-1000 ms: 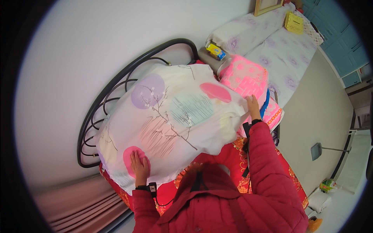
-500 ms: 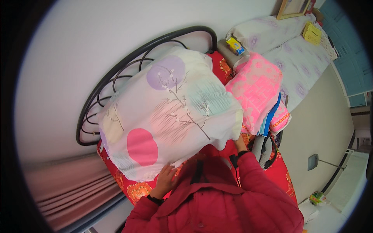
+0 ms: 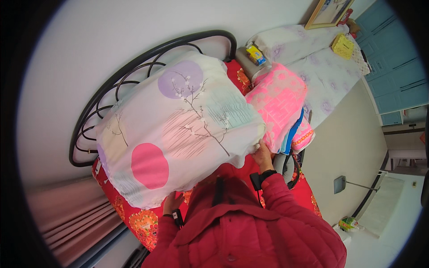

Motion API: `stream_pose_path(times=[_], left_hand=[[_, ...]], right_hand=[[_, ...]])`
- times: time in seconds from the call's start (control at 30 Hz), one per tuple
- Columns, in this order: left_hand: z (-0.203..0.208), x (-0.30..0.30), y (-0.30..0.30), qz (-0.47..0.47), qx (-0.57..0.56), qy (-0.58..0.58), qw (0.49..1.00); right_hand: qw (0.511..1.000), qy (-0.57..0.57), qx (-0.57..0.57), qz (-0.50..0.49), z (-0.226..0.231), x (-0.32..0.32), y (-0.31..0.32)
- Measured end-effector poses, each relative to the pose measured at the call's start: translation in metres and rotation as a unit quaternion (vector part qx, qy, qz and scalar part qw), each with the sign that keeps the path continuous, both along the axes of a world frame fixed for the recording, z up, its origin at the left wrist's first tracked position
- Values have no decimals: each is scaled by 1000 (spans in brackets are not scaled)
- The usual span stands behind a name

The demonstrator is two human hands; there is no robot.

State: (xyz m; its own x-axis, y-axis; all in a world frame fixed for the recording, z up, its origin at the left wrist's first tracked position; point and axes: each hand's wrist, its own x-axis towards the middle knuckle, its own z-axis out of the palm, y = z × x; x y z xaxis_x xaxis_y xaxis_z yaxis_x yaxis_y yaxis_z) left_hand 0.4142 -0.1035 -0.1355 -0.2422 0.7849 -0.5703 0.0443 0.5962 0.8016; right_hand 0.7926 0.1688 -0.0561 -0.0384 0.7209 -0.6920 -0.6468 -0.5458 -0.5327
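A large white pillow-like bundle (image 3: 192,129), printed with purple and pink circles and blossom branches, lies in front of me on the red floral bedsheet (image 3: 144,223). Whether a pillow or a folded quilt fills its cover, I cannot tell. My right hand (image 3: 262,156) is closed on its near right corner, thumb on top. At the near left edge, my left hand (image 3: 171,204) reaches under the fabric, its fingers mostly hidden. Both wrists wear dark bands with a small device.
A black metal headboard (image 3: 147,58) curves behind the bundle. Right of it are a folded pink patterned blanket (image 3: 279,96) and a grey armrest bearing a yellow-blue packet (image 3: 255,54). Farther off stand a cloth-covered sofa (image 3: 308,62) and blue cabinets (image 3: 393,58). Pink curtains (image 3: 76,214) hang left.
The view has shifted, moving the scene leftward. My right hand has moved up to the bundle's right corner and grips it. My left hand has slid from beside the near edge to under it.
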Motion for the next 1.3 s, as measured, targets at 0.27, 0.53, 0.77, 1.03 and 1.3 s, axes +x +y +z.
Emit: stream_pose_path(times=[0.27, 0.53, 0.77, 1.03, 1.3], left_hand=[[53, 19, 13, 85, 50, -132, 986], [84, 8, -34, -164, 44, 193, 966], [83, -56, -65, 125, -85, 425, 892], [107, -75, 34, 237, -136, 518, 811], [93, -105, -37, 406, -219, 349, 816]], right_hand=[[983, -160, 89, -33, 46, 69, 1], [945, -318, 23, 73, -41, 83, -38], [709, -597, 348, 141, 58, 36, 32], [512, -640, 436, 371, 53, -33, 83], [580, -664, 359, 307, 62, 3, 89]])
